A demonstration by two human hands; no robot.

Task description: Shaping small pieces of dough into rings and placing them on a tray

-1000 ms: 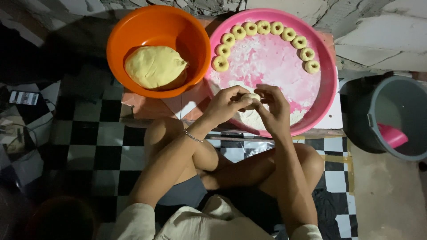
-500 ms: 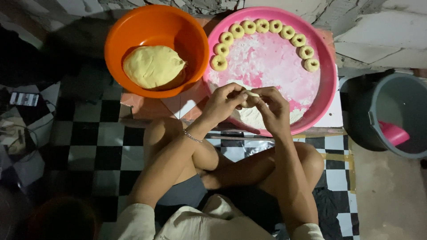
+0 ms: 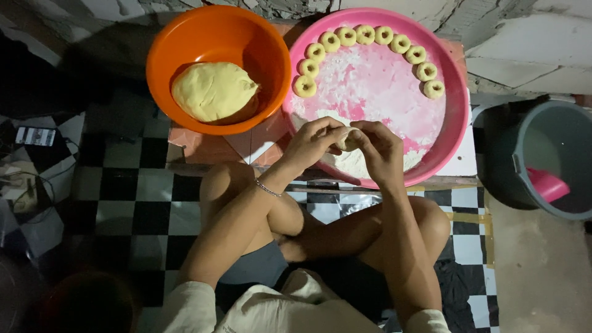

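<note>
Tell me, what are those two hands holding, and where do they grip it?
A small piece of dough, pinched between both hands: the left hand has its fingers on the piece's left side, the right hand on its right side, above the near edge of the pink tray.

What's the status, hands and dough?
Left hand and right hand both pinching a small dough piece over pink tray. Eight dough rings along far rim. Nothing in the way.

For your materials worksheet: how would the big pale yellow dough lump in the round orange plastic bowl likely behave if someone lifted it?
The pale yellow dough lump would probably sag and stretch, since it has slumped into a soft mound. It looks heavy for its size, filling much of the orange plastic bowl. With no flour visible on it, it may stick.
</note>
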